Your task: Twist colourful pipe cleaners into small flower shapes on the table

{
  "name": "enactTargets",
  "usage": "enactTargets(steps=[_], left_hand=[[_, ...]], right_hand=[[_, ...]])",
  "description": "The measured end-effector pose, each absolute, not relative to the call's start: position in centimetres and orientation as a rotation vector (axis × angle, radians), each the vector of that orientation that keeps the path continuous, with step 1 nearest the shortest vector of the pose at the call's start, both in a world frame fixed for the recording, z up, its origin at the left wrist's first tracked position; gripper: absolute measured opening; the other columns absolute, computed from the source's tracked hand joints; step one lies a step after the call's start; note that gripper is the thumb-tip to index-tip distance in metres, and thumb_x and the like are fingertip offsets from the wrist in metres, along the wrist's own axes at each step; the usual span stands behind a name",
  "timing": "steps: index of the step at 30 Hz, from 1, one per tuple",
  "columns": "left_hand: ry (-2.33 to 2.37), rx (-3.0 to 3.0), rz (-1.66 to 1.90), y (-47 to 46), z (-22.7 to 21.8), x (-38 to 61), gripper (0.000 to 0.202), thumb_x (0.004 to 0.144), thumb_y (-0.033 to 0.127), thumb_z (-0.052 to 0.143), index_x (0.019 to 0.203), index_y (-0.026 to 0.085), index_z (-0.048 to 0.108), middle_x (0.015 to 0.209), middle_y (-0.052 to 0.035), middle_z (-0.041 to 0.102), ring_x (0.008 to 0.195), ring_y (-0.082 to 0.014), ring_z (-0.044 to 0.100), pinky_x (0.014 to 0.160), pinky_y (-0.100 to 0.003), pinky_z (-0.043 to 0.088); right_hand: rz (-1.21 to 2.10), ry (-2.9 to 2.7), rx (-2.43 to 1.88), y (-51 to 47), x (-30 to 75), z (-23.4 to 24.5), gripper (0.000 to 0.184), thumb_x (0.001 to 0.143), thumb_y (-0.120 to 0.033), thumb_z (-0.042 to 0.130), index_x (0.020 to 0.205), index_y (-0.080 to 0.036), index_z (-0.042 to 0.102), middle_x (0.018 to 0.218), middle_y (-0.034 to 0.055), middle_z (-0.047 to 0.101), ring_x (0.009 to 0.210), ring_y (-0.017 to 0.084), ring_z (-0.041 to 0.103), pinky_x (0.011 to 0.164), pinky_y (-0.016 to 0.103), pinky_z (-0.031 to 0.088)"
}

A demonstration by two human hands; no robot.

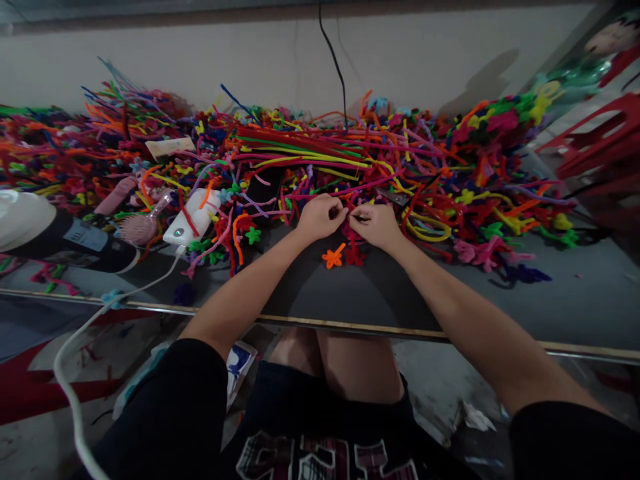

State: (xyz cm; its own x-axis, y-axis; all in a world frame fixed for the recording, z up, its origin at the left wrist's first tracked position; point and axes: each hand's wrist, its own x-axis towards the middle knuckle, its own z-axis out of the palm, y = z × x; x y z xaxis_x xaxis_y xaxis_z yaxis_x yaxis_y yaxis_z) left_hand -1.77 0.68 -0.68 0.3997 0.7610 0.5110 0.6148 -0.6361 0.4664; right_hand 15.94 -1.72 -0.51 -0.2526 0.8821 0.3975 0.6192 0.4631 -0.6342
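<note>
My left hand (320, 217) and my right hand (376, 225) meet over the dark table (350, 293), fingers pinched together on a thin pipe cleaner (350, 212) between them. Just below the hands lie a small orange pipe-cleaner flower (333, 256) and a red one (355, 256). A huge heap of multicoloured pipe cleaners (310, 153) covers the table behind the hands, with long straight ones on top.
A white power bank (193, 217) with a white cable (100, 313) lies at the left, beside a pink hairbrush (140, 223) and a white-capped dark object (45, 230). Finished flowers (480, 250) sit at the right. Red plastic stools (605, 147) stand far right.
</note>
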Motion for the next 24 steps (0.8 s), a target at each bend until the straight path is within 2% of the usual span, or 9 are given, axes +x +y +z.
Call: enactTargets(steps=[4,11,14,20,24], left_hand=[[1.234,2.315,1.118,0.8,-0.56,-1.65,0.025,0.082,0.029,0.06,0.06,0.018,0.055,0.062,-0.0003,0.061,0.066,-0.0134,0.056,0.067,-0.029,0.045],[1.141,2.354,1.139,1.35,-0.73,-1.67,0.021,0.089,0.035,0.057,0.08,0.018,0.067,0.08,-0.0024,0.07,0.079,-0.0142,0.062,0.078,-0.03,0.048],[1.149,2.358,1.154,1.35,-0.8,-1.71,0.021,0.089,0.034,0.059,0.079,0.018,0.067,0.082,-0.003,0.071,0.083,-0.015,0.062,0.079,-0.03,0.049],[1.159,2.307,1.176,0.97,-0.47,-1.74,0.024,0.091,0.034,0.055,0.078,0.018,0.068,0.077,-0.0021,0.069,0.078,-0.0141,0.06,0.078,-0.029,0.049],[1.15,2.322,1.174,1.11,-0.68,-1.74,0.018,0.089,0.033,0.06,0.081,0.019,0.067,0.08,-0.0027,0.069,0.083,-0.0149,0.06,0.079,-0.03,0.048]], right_hand=[[0.405,-1.963,-1.275,-2.09,15.54,-0.43,0.018,0.076,-0.031,0.059,0.073,-0.018,0.071,0.07,0.0055,0.071,0.064,0.02,0.065,0.063,0.031,0.051],[0.568,-1.762,-1.266,-1.93,15.62,-0.09,0.022,0.078,-0.035,0.057,0.073,-0.018,0.069,0.068,0.0039,0.069,0.063,0.017,0.063,0.058,0.028,0.049],[0.564,-1.76,-1.266,-1.97,15.63,-0.06,0.023,0.079,-0.036,0.057,0.075,-0.018,0.07,0.069,0.0041,0.069,0.065,0.017,0.063,0.059,0.027,0.049],[0.59,-1.786,-1.244,-2.04,15.58,-0.13,0.023,0.079,-0.037,0.058,0.077,-0.018,0.07,0.071,0.0038,0.069,0.067,0.017,0.063,0.061,0.028,0.05],[0.533,-1.81,-1.255,-2.14,15.6,-0.01,0.022,0.081,-0.034,0.057,0.075,-0.018,0.07,0.07,0.0044,0.069,0.064,0.017,0.063,0.063,0.03,0.048]])
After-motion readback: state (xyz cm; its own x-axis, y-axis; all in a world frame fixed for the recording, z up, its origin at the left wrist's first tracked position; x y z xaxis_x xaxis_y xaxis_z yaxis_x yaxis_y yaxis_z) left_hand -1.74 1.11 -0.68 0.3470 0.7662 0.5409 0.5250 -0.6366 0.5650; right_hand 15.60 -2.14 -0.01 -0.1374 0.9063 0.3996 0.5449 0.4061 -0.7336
